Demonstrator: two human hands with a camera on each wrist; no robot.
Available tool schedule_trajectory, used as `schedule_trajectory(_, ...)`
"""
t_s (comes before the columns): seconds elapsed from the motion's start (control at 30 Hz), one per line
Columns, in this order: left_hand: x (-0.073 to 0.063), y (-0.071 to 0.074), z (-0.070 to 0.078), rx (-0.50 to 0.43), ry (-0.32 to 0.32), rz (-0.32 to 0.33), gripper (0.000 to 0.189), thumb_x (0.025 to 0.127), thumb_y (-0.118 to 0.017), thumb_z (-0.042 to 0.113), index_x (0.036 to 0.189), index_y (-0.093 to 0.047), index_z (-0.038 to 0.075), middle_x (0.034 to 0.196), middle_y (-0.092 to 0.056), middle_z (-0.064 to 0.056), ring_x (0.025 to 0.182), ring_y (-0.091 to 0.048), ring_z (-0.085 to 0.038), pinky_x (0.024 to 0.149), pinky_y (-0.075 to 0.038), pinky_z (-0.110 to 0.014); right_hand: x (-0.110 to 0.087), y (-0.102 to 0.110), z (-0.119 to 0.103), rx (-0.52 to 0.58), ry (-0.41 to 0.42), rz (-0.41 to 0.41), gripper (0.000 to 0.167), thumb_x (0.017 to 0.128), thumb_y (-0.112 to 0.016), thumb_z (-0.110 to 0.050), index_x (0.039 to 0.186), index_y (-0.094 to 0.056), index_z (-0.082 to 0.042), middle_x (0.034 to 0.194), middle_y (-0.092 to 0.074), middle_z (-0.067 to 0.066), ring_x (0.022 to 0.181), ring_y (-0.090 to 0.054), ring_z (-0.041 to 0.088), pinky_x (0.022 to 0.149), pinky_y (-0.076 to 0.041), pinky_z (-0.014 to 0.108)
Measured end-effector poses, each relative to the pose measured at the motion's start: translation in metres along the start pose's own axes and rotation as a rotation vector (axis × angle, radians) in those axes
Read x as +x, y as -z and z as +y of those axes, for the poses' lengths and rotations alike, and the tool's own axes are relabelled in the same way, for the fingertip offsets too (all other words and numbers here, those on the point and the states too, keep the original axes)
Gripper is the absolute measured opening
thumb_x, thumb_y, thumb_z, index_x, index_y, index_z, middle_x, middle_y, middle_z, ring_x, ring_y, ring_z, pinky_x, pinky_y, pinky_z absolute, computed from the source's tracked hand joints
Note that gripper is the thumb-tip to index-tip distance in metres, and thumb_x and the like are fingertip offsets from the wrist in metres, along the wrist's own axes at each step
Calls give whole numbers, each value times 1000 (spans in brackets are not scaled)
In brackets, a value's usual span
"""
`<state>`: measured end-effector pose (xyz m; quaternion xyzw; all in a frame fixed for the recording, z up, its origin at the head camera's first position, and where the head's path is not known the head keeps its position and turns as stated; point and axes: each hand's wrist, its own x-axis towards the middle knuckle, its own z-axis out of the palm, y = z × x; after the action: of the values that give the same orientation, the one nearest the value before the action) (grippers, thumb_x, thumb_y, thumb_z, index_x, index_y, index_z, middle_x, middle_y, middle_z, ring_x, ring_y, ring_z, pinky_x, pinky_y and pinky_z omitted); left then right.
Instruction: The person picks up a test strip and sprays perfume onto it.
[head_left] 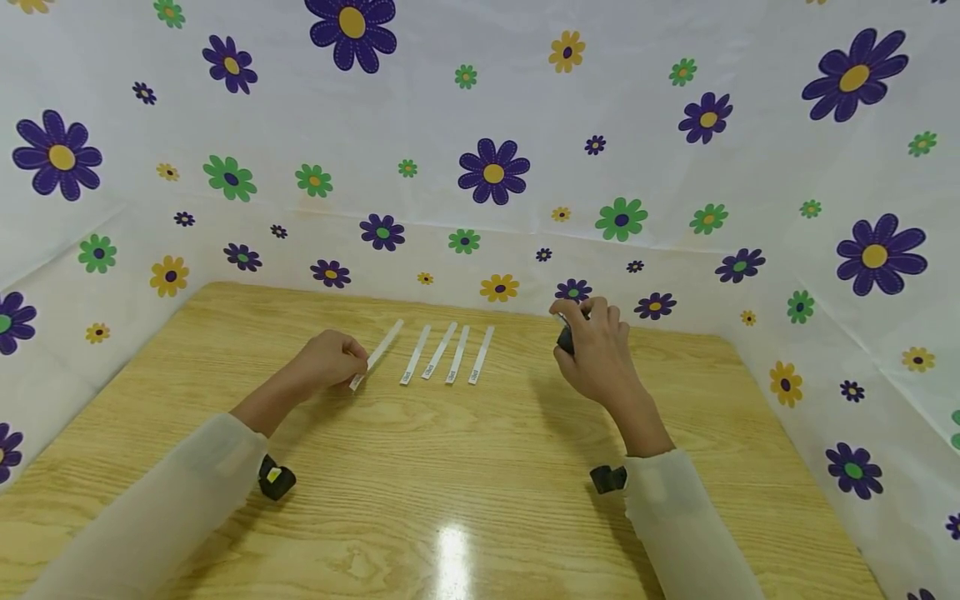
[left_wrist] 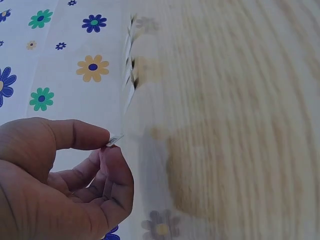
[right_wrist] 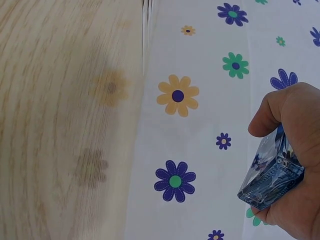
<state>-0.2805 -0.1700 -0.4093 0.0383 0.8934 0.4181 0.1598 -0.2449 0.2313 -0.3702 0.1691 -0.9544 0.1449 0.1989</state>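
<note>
My left hand (head_left: 330, 360) pinches a narrow white paper strip (head_left: 386, 342) near its printed end, between thumb and forefinger. In the left wrist view, the strip's printed tip (left_wrist: 115, 140) pokes out from between the fingertips. To the right of that hand, several similar printed strips (head_left: 438, 352) lie side by side on the table. My right hand (head_left: 602, 357) grips a small glass perfume bottle (right_wrist: 272, 175), raised over the right back of the table. The bottle has a thick, clear bluish base; fingers and palm hide much of it. In the head view its dark side (head_left: 565, 338) shows beside the thumb.
The wood-grain table (head_left: 420, 467) ends at a white flower-printed cloth (head_left: 420, 117) at the back and both sides. Black wrist devices, a left one (head_left: 276, 481) and a right one (head_left: 608, 479), stick out below the sleeves.
</note>
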Motion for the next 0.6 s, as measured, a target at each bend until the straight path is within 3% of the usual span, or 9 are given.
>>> schedule_trajectory(0.17, 0, 0, 6, -43, -12, -4, 31, 96, -61, 9, 122, -65, -7, 81, -61, -9, 70, -54, -18, 67, -52, -30, 0, 1, -1, 0, -2, -3, 52, 91, -68, -9, 135, -45, -23, 131, -43, 30, 110, -41, 46, 80, -38, 56)
schedule_trajectory(0.43, 5, -11, 17, -112, -4, -7, 28, 98, -61, 11, 122, -64, -3, 93, -61, -10, 75, -57, -17, 72, -56, -29, 0, 1, -1, -1, -4, -10, 52, 91, -69, -9, 135, -45, -24, 130, -43, 29, 108, -41, 46, 79, -38, 56)
schedule_trajectory(0.6, 8, -19, 26, -143, -31, -16, 28, 97, -61, 9, 122, -64, -3, 97, -62, -12, 75, -57, -18, 72, -57, -29, 0, 0, -2, -5, -4, -11, 52, 91, -68, -10, 135, -45, -24, 130, -43, 29, 109, -41, 46, 80, -38, 56)
